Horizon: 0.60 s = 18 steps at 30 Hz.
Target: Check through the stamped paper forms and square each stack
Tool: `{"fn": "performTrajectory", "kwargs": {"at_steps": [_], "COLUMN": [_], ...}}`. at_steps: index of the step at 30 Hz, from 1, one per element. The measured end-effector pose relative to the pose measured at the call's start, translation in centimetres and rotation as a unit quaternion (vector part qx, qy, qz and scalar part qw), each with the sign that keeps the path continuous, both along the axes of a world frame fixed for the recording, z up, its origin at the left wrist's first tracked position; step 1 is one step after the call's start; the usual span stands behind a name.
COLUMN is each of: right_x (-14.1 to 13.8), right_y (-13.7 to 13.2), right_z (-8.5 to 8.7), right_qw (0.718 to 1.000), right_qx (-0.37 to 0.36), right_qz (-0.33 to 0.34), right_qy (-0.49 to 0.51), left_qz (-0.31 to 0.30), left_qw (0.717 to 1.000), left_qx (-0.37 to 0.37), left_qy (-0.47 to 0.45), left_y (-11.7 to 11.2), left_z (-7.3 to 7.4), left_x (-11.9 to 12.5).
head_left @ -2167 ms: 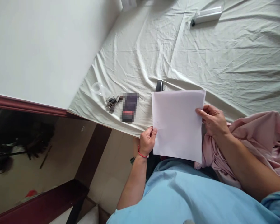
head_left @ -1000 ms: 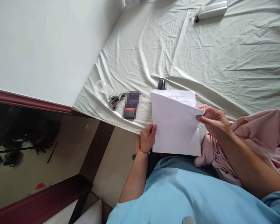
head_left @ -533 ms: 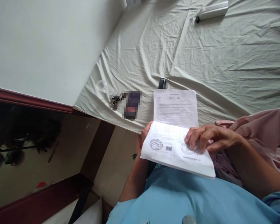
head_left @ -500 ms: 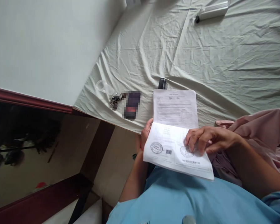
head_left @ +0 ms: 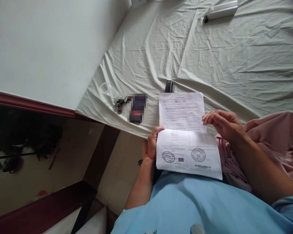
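A stamped paper booklet point(head_left: 178, 159) lies open in front of my blue shirt, its lower page showing two round stamps and a barcode. My left hand point(head_left: 153, 143) is closed on its left edge, thumb on top, fingers hidden beneath. Beyond that page extends a printed sheet point(head_left: 178, 112) with lines of text, resting over the bed's edge area. At this sheet's right edge, my right hand point(head_left: 222, 123) has its fingers bent and pinched together on the paper's margin; the exact grip is partly hidden.
Left of the papers lie a blurred-out dark phone-like object point(head_left: 137, 109), a bunch of keys point(head_left: 120, 104) and a clear plastic lid or cup point(head_left: 107, 88). A black object point(head_left: 169, 86) touches the sheet's top. Pink cloth point(head_left: 271, 136) is heaped right. A white device point(head_left: 222, 11) sits far off on the pale bedsheet point(head_left: 222, 58).
My right hand has lifted off the stamped page and moved up and right to the printed sheet's edge. The stamped page now lies flatter, and my left thumb shows on top of it.
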State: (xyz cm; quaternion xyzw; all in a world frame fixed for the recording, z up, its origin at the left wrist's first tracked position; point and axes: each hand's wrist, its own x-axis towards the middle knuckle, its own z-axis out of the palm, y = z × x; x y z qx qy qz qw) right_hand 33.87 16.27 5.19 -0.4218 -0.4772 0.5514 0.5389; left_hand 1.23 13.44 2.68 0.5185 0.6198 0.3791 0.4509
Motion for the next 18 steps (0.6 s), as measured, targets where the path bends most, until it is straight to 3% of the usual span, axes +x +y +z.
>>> {"fn": "performTrajectory", "kwargs": {"at_steps": [2, 5, 9, 13, 18], "right_x": [-0.2, -0.2, 0.1, 0.4, 0.6], "right_y": [0.2, 0.7, 0.8, 0.7, 0.7], "right_z": [-0.9, -1.7, -2.2, -3.1, -3.4], "right_qw": [0.985, 0.965, 0.961, 0.931, 0.916], "right_qx": [-0.065, -0.104, -0.107, -0.072, -0.078], "right_qz": [-0.153, -0.231, -0.195, -0.171, -0.148], "right_qy": [-0.034, -0.068, -0.166, -0.314, -0.364], "left_qz": [-0.007, -0.01, -0.016, -0.016, -0.019], "left_qw": [1.0, 1.0, 1.0, 0.999, 1.0], "left_qx": [0.006, 0.013, 0.019, 0.017, 0.007], "left_qy": [-0.02, -0.026, -0.015, -0.027, -0.022], "left_y": [0.1, 0.1, 0.1, 0.1, 0.2], "left_z": [-0.2, -0.2, 0.0, 0.2, 0.1], "left_x": [-0.1, -0.2, -0.2, -0.2, -0.2]}}
